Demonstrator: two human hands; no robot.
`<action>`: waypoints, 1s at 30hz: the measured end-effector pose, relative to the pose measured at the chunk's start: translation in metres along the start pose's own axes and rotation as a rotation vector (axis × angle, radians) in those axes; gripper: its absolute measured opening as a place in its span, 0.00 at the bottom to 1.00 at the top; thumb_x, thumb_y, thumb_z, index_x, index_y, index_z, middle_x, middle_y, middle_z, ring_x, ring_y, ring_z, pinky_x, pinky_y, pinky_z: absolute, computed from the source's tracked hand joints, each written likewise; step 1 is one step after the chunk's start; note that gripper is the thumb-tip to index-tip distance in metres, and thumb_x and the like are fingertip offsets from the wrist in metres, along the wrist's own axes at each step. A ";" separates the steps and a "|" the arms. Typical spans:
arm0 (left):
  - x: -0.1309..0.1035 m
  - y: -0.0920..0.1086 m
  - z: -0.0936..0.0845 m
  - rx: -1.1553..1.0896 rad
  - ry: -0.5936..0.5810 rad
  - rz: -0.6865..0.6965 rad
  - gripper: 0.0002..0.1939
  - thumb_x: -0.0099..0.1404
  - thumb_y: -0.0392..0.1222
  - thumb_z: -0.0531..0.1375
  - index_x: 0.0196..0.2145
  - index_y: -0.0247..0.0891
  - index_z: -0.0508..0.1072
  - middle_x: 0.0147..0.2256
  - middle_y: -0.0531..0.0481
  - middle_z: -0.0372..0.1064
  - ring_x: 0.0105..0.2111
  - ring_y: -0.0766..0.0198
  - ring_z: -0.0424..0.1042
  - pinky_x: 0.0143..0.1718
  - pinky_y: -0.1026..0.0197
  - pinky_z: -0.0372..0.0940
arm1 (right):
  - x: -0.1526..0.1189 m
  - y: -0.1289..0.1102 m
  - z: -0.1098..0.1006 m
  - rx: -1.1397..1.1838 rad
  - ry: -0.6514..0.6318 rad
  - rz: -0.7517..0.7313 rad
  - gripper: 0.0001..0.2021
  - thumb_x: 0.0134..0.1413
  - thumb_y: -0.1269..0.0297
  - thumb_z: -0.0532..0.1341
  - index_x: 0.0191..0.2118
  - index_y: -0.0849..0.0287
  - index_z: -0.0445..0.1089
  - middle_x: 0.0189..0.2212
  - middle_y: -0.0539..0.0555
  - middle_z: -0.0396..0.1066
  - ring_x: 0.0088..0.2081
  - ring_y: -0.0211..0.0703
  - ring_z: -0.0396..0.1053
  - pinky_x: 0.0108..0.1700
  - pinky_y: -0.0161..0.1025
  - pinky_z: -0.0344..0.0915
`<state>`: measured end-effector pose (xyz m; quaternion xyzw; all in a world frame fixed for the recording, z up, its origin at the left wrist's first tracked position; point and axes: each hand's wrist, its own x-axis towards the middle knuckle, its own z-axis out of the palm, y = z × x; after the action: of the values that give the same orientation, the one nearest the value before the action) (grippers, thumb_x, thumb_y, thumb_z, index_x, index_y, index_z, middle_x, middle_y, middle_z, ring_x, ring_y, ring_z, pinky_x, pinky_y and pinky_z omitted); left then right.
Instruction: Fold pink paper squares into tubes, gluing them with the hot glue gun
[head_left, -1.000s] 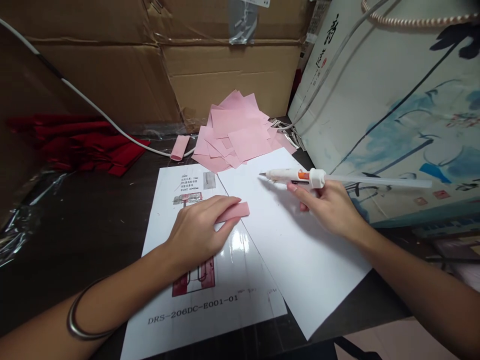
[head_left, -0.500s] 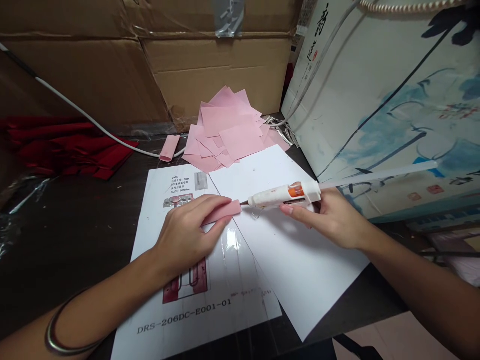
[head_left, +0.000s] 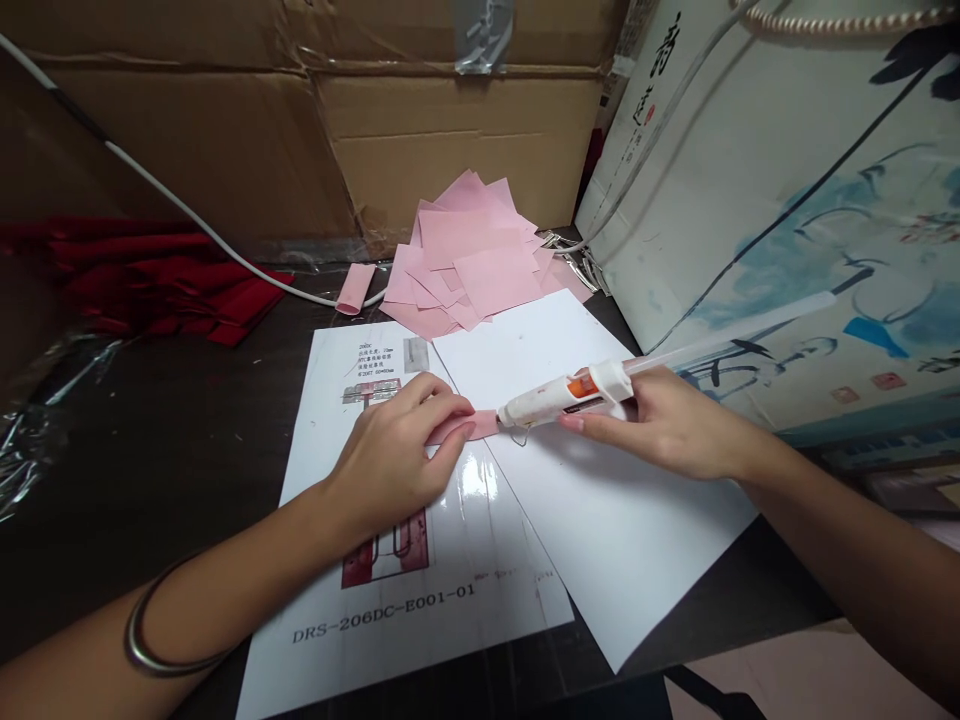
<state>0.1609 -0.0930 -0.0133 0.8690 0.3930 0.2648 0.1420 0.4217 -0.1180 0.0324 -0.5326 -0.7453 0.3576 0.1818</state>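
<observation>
My left hand (head_left: 409, 440) pinches a small folded pink piece (head_left: 484, 424) between thumb and fingers, just over the printed sheet. In my right hand (head_left: 667, 425) is a white glue gun (head_left: 551, 397) with an orange part and a long clear glue stick (head_left: 735, 328) sticking out of its back. The gun's nozzle is at the right end of the pink piece, and its tip is hidden there. Below them lie a printed sheet (head_left: 390, 635) marked DRS-206DC-E001-01 and a plain white sheet (head_left: 592, 540).
Loose pink squares (head_left: 487, 240) are heaped at the back, with small metal parts (head_left: 581, 262) beside them. A rolled pink piece (head_left: 355, 289) lies near the white cable (head_left: 187, 215). Red pieces (head_left: 165, 280) are piled at left. Cardboard boxes (head_left: 457, 150) and a painted panel (head_left: 750, 180) stand behind.
The glue gun's nozzle has gone from just touching the edge of the pink piece to within its right end. The view has shifted slightly.
</observation>
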 end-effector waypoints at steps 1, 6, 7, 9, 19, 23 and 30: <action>0.000 -0.001 0.001 0.019 -0.001 -0.002 0.10 0.66 0.39 0.55 0.37 0.36 0.77 0.34 0.47 0.69 0.31 0.62 0.69 0.32 0.59 0.63 | 0.000 -0.002 -0.001 -0.029 -0.013 0.005 0.10 0.58 0.56 0.59 0.33 0.54 0.74 0.29 0.50 0.73 0.31 0.44 0.68 0.31 0.40 0.61; -0.003 -0.002 0.003 0.033 -0.035 0.014 0.10 0.66 0.38 0.55 0.37 0.36 0.77 0.33 0.48 0.70 0.30 0.63 0.69 0.31 0.60 0.63 | 0.006 -0.013 -0.006 -0.150 -0.084 -0.056 0.12 0.59 0.55 0.58 0.27 0.55 0.67 0.23 0.48 0.68 0.25 0.40 0.62 0.27 0.39 0.54; -0.003 -0.002 0.003 0.030 -0.037 0.016 0.10 0.66 0.39 0.55 0.37 0.36 0.77 0.33 0.47 0.71 0.30 0.63 0.69 0.31 0.60 0.63 | 0.007 -0.015 -0.007 -0.160 -0.096 -0.073 0.12 0.60 0.55 0.58 0.27 0.55 0.67 0.24 0.48 0.68 0.25 0.39 0.62 0.27 0.39 0.54; -0.003 -0.003 0.003 0.024 -0.037 0.021 0.11 0.67 0.39 0.55 0.38 0.36 0.78 0.33 0.47 0.71 0.31 0.63 0.70 0.32 0.60 0.63 | 0.009 -0.019 -0.008 -0.175 -0.114 -0.095 0.13 0.61 0.55 0.57 0.27 0.55 0.66 0.24 0.48 0.67 0.25 0.38 0.61 0.26 0.38 0.54; -0.005 -0.004 0.004 0.017 -0.022 0.027 0.10 0.67 0.39 0.56 0.36 0.36 0.77 0.33 0.48 0.72 0.31 0.62 0.71 0.31 0.59 0.63 | 0.007 -0.023 -0.006 -0.266 -0.117 -0.050 0.14 0.62 0.55 0.56 0.27 0.56 0.66 0.21 0.48 0.64 0.22 0.36 0.57 0.23 0.38 0.51; -0.005 -0.004 0.004 0.019 -0.017 0.029 0.10 0.67 0.39 0.56 0.36 0.36 0.77 0.33 0.48 0.72 0.31 0.61 0.71 0.32 0.59 0.64 | 0.006 -0.028 -0.006 -0.275 -0.132 -0.041 0.13 0.62 0.57 0.56 0.29 0.57 0.66 0.22 0.47 0.65 0.23 0.36 0.58 0.24 0.38 0.52; -0.005 -0.006 0.006 0.026 -0.016 0.035 0.09 0.66 0.39 0.56 0.37 0.37 0.77 0.33 0.49 0.72 0.31 0.62 0.71 0.31 0.59 0.63 | 0.005 -0.029 -0.003 -0.312 -0.083 -0.053 0.14 0.62 0.56 0.56 0.27 0.57 0.65 0.20 0.46 0.64 0.21 0.35 0.57 0.23 0.37 0.51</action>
<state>0.1578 -0.0934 -0.0226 0.8795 0.3801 0.2554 0.1293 0.4024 -0.1180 0.0552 -0.5194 -0.8123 0.2543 0.0755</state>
